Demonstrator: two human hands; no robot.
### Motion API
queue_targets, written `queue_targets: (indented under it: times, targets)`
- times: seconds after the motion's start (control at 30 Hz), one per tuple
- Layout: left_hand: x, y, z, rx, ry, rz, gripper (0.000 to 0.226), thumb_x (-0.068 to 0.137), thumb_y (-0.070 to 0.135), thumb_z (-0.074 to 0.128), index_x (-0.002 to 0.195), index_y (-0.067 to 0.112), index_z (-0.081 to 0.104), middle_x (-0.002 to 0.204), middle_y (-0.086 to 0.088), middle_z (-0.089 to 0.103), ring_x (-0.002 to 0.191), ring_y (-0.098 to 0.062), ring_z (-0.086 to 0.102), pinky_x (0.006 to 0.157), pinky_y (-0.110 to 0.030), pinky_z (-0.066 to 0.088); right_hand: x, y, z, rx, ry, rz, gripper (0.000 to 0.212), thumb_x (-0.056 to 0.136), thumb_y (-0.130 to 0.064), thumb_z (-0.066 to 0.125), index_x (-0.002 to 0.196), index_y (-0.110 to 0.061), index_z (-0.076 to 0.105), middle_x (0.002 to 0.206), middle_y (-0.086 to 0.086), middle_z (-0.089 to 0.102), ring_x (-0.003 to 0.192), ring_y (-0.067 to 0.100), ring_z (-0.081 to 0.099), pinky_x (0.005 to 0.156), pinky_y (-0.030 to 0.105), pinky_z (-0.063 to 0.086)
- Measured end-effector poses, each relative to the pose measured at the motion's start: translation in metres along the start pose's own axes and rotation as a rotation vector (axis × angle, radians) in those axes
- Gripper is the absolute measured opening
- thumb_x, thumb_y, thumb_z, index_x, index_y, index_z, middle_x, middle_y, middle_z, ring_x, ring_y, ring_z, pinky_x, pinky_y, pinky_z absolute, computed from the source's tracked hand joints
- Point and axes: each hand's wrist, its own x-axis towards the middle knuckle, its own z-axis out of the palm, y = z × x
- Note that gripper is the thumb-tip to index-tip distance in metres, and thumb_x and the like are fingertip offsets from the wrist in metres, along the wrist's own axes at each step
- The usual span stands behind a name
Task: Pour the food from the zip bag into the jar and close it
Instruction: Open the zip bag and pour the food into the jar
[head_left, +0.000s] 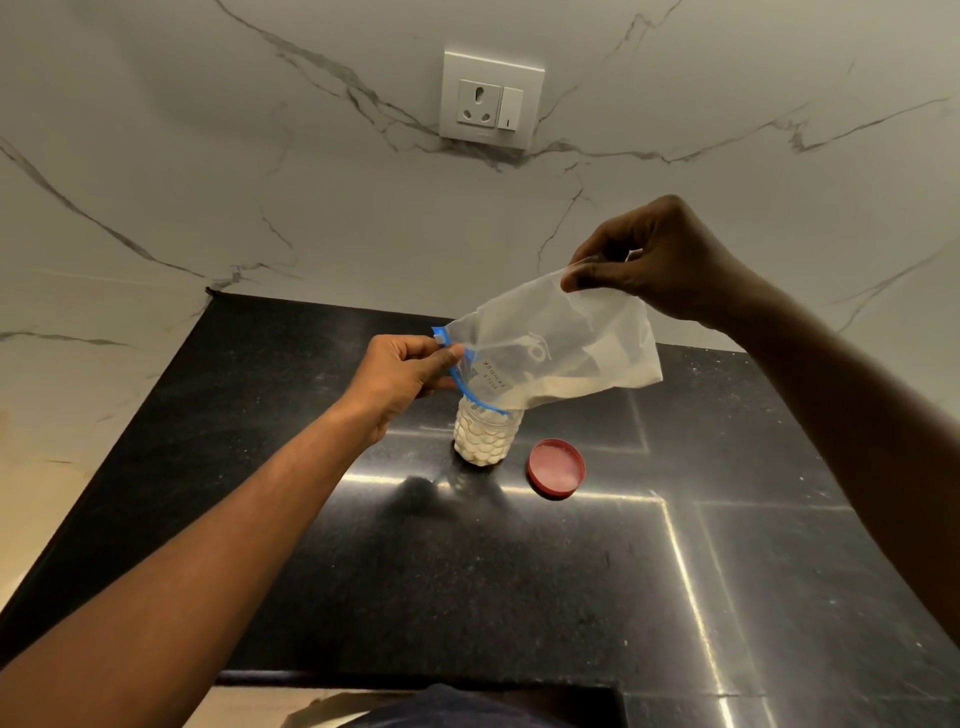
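Observation:
A clear zip bag (550, 353) with a blue zip strip hangs tilted over a small clear jar (485, 436) that stands on the black counter. The bag's open blue mouth rests on the jar's rim. Pale white food fills most of the jar, and a little pale food lies along the bag's lower fold. My left hand (405, 376) pinches the blue zip edge beside the jar's top. My right hand (654, 265) holds the bag's bottom corner up high, to the right. The jar's red lid (557, 467) lies flat on the counter just right of the jar.
The black polished counter (519, 571) runs from the marble wall to its front edge near me. A white wall socket with a switch (491, 98) sits on the wall above. A pale marble surface (78, 389) lies left of the counter.

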Motion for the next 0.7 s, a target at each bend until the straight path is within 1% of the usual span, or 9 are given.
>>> queue_targets:
  times: [0.1,0.17,0.27,0.37,0.47,0.57,0.6,0.63,0.7]
  targets:
    - [-0.001,0.001,-0.001,-0.006,0.008,-0.007,0.01,0.095,0.027,0.077,0.1,0.02,0.082,0.093,0.008,0.084,0.081,-0.008,0.081,0.058,-0.009,0.055,0.001,0.001,0.001,-0.003,0.008,0.001,0.029,0.081,-0.037,0.08,0.093,-0.012,0.081,0.089,0.004,0.079,0.078,0.017,0.075,0.069,0.026,0.063]
    - [-0.001,0.002,-0.002,0.001,0.008,-0.009,0.008,0.096,0.027,0.077,0.098,0.021,0.082,0.093,0.008,0.084,0.081,-0.008,0.082,0.057,-0.009,0.055,0.003,0.003,0.002,-0.033,0.03,0.005,0.025,0.083,-0.032,0.082,0.094,-0.01,0.081,0.089,0.008,0.079,0.079,0.023,0.075,0.07,0.031,0.064]
    - [-0.003,-0.001,-0.001,0.019,0.013,-0.012,0.007,0.096,0.027,0.076,0.097,0.022,0.081,0.09,0.012,0.084,0.079,-0.006,0.081,0.055,-0.009,0.054,0.002,0.002,0.005,-0.043,0.003,0.012,0.021,0.084,-0.025,0.084,0.094,-0.007,0.082,0.088,0.009,0.079,0.08,0.028,0.075,0.071,0.038,0.064]
    - [-0.002,-0.001,-0.003,0.006,0.018,-0.012,0.006,0.097,0.024,0.075,0.096,0.022,0.081,0.09,0.012,0.084,0.079,-0.006,0.081,0.057,-0.01,0.056,0.002,0.003,0.004,-0.041,0.026,0.006,0.021,0.084,-0.023,0.084,0.095,-0.006,0.081,0.088,0.01,0.079,0.08,0.028,0.075,0.072,0.034,0.064]
    - [-0.001,-0.001,-0.002,-0.074,0.021,-0.025,0.006,0.096,0.02,0.076,0.097,0.016,0.081,0.094,0.006,0.085,0.08,-0.009,0.082,0.061,-0.011,0.057,0.002,0.001,0.002,-0.012,0.013,0.007,0.021,0.083,-0.026,0.083,0.094,-0.007,0.081,0.088,0.007,0.078,0.08,0.024,0.075,0.07,0.026,0.064]
    - [0.0,-0.001,-0.002,-0.038,0.057,-0.032,0.008,0.093,0.025,0.079,0.093,0.017,0.079,0.093,0.001,0.085,0.078,-0.008,0.081,0.057,-0.009,0.055,0.006,-0.001,0.004,-0.004,-0.012,-0.008,0.018,0.083,-0.026,0.083,0.094,-0.012,0.079,0.089,0.003,0.078,0.081,0.02,0.075,0.071,0.022,0.062]
    - [-0.001,-0.001,-0.003,-0.009,0.078,-0.027,0.014,0.09,0.027,0.082,0.096,0.016,0.076,0.095,-0.003,0.084,0.078,-0.007,0.081,0.056,-0.01,0.055,0.008,-0.002,0.006,-0.003,-0.031,-0.007,0.017,0.083,-0.024,0.084,0.094,-0.013,0.08,0.089,0.003,0.078,0.081,0.02,0.075,0.071,0.021,0.062]
    - [0.0,0.0,-0.005,0.038,0.104,-0.02,0.027,0.087,0.031,0.085,0.104,0.015,0.071,0.099,-0.005,0.081,0.079,-0.008,0.08,0.056,-0.012,0.056,0.009,-0.002,0.008,-0.01,-0.042,-0.005,0.016,0.083,-0.024,0.085,0.093,-0.013,0.08,0.089,0.005,0.079,0.082,0.022,0.076,0.071,0.023,0.062]
    - [0.0,0.004,-0.009,0.182,0.165,-0.004,0.063,0.079,0.043,0.091,0.126,0.02,0.054,0.111,0.002,0.069,0.089,-0.012,0.073,0.066,-0.021,0.055,0.011,-0.001,0.012,-0.041,-0.049,0.001,0.015,0.082,-0.024,0.086,0.092,-0.014,0.08,0.088,0.007,0.079,0.082,0.024,0.076,0.072,0.03,0.063]
